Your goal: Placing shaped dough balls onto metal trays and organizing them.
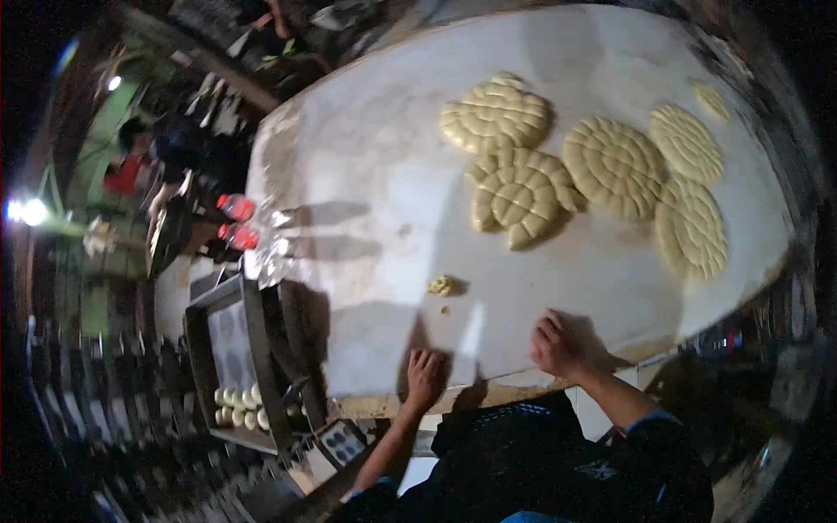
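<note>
My left hand (426, 376) rests at the near edge of the pale worktop (375, 349), its fingers curled in with nothing visible in them. To its right, my right hand (554, 345) lies on the surface as a loose fist, also with nothing showing in it. Ahead of and between them sit a small crumbly dough scrap (440, 285) and a smaller crumb (445, 310). Farther off, several flat masses of pale yellow dough, scored into segments, include a near one (520, 194), a far one (495, 113) and a round one (614, 166).
Two clear bottles with red parts, one far (235, 207) and one near (238, 235), lie at the left edge. Below them a dark tray (266, 375) holds several pale dough balls (244, 408). Another person (174, 148) is at the far left. Dark racks (78, 383) fill the lower left.
</note>
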Demonstrator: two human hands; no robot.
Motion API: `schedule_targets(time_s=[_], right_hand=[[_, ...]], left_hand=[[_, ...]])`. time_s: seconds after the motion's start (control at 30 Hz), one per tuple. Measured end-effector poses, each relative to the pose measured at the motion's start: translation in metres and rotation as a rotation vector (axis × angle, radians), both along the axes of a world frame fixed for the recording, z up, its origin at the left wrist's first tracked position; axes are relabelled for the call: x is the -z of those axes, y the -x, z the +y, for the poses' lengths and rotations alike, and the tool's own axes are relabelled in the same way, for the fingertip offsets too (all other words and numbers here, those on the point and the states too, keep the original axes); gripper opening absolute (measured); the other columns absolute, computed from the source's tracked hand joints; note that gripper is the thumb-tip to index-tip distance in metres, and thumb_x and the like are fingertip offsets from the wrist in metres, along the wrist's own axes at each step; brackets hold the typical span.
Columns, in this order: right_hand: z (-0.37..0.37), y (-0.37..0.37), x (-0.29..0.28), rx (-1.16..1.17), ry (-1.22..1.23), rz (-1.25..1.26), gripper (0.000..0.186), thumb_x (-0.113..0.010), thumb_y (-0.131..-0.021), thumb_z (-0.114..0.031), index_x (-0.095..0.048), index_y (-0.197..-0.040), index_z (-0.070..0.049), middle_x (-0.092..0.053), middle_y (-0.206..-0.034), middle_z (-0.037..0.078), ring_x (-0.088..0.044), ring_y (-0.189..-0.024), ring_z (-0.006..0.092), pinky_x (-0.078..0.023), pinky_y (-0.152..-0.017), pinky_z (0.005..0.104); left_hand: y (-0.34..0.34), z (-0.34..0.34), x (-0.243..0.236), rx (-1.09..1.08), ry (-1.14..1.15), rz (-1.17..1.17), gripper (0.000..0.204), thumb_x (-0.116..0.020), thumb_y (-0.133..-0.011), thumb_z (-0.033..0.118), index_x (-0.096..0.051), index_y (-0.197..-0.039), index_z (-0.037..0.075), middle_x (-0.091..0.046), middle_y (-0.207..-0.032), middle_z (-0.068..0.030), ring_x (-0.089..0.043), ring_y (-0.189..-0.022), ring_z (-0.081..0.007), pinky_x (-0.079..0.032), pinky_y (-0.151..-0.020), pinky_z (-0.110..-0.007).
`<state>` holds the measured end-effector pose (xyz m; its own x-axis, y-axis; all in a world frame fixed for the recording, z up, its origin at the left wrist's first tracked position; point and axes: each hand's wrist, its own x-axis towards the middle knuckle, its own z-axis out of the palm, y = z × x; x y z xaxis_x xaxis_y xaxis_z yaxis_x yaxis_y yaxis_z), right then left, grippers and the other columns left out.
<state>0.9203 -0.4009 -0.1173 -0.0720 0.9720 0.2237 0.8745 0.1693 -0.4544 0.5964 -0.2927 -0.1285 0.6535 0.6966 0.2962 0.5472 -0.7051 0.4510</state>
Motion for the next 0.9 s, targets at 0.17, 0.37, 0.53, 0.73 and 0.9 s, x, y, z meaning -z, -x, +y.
schedule_targets(time_s=[0.17,0.37,0.53,0.73,0.9], right_hand=[[0.045,-0.089,-0.003,0.209,-0.171,0.038,0.013,-0.054,-0.075,-0.004,-0.045,-0.083,0.0,-0.046,-0.085,0.02,-0.046,-0.087,0.0414,-0.037,-0.085,0.0582],[0.076,-0.027,0.011,0.262,-0.134,-0.049,0.011,-0.054,-0.079,-0.007,-0.046,-0.083,0.0,-0.046,-0.087,0.021,-0.046,-0.091,0.0421,-0.037,-0.088,0.0566],[0.023,-0.077,-0.009,0.056,-0.112,0.039,0.013,-0.055,-0.072,-0.003,-0.049,-0.084,0.001,-0.048,-0.089,0.021,-0.049,-0.089,0.0443,-0.039,-0.089,0.0568],[0.109,-0.07,0.011,0.461,-0.221,-0.154,0.015,-0.058,-0.075,-0.007,-0.049,-0.085,-0.001,-0.048,-0.089,0.019,-0.048,-0.085,0.0413,-0.04,-0.079,0.0514],[0.103,-0.014,0.043,0.51,-0.19,0.209,0.01,-0.056,-0.086,-0.008,-0.052,-0.092,-0.001,-0.055,-0.097,0.016,-0.052,-0.093,0.0366,-0.045,-0.078,0.0442]], left_hand=[[0.057,0.079,0.008,-0.284,-0.081,0.229,0.028,-0.058,-0.085,0.023,-0.065,-0.105,0.006,-0.062,-0.113,-0.0139,-0.054,-0.107,-0.0337,-0.039,-0.093,-0.048],[-0.061,0.074,-0.02,-0.678,0.486,-0.355,0.006,-0.061,-0.076,0.011,-0.062,-0.082,0.01,-0.062,-0.086,-0.01,-0.056,-0.084,-0.0297,-0.045,-0.076,-0.039],[0.054,0.018,0.028,-0.162,0.291,0.039,0.035,-0.053,-0.083,0.015,-0.058,-0.116,0.005,-0.051,-0.132,-0.0152,-0.046,-0.124,-0.0307,-0.037,-0.102,-0.043],[0.056,0.116,-0.003,-0.416,-0.036,-0.33,0.024,-0.063,-0.072,0.017,-0.059,-0.093,0.007,-0.062,-0.093,-0.0104,-0.056,-0.09,-0.0332,-0.042,-0.082,-0.042],[0.015,0.083,0.074,-0.339,0.262,-0.565,0.027,-0.065,-0.077,0.027,-0.062,-0.098,0.01,-0.064,-0.097,-0.0104,-0.057,-0.096,-0.0318,-0.045,-0.085,-0.038]])
